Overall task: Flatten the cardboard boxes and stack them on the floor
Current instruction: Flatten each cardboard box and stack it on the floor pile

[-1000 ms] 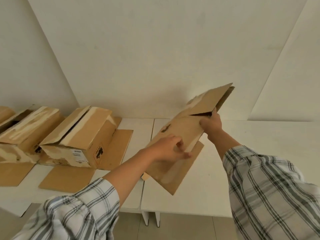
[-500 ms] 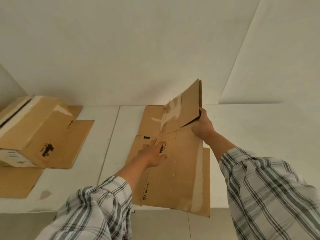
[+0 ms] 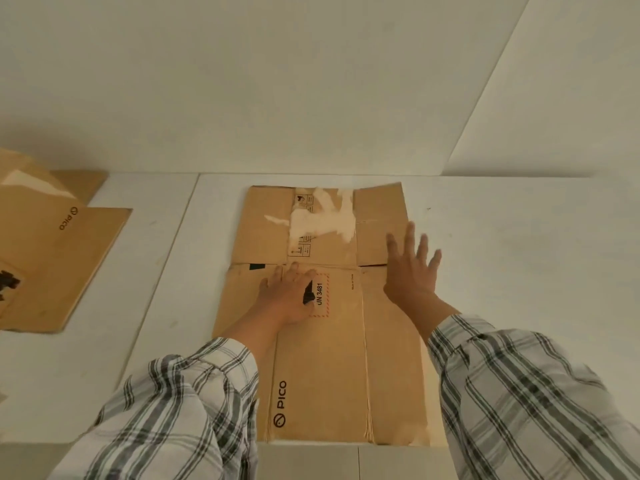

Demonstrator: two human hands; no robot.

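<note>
Nearest the camera, two plaid sleeves (image 3: 180, 410) reach forward over the bench (image 3: 502, 254). A strip of floor (image 3: 311, 462) shows below the bench's near edge.

Task item: the flattened box (image 3: 322, 375), marked PICO, lies on the bench in front of the person. Its near edge sits about level with the bench's near edge.

Left grip (image 3: 289, 296): palm down on the middle of the box, beside the UN 3481 label (image 3: 320, 294), pressing rather than pinching. The fingers appear to lie flat.

Right grip (image 3: 410, 275): fingers spread wide, holding nothing, over the right-hand panel near the flap crease. It is blurred, so contact with the cardboard cannot be confirmed.

Change noted: half a second ago the right grip was clamped on the far flaps and held them raised off the bench. They are now released and lie down, level with the rest of the sheet. The far flaps (image 3: 311, 230) carry a torn pale patch.

Assessment: this box appears fully collapsed. It is on the bench, not yet on the floor, so the stacking step remains. The creases may spring up once pressure is lifted.

Further left, a second box (image 3: 31, 237) stands unflattened, one flap (image 3: 86, 254) spread on the bench. More work remains. Beyond is a plain white wall (image 3: 311, 81).
</note>
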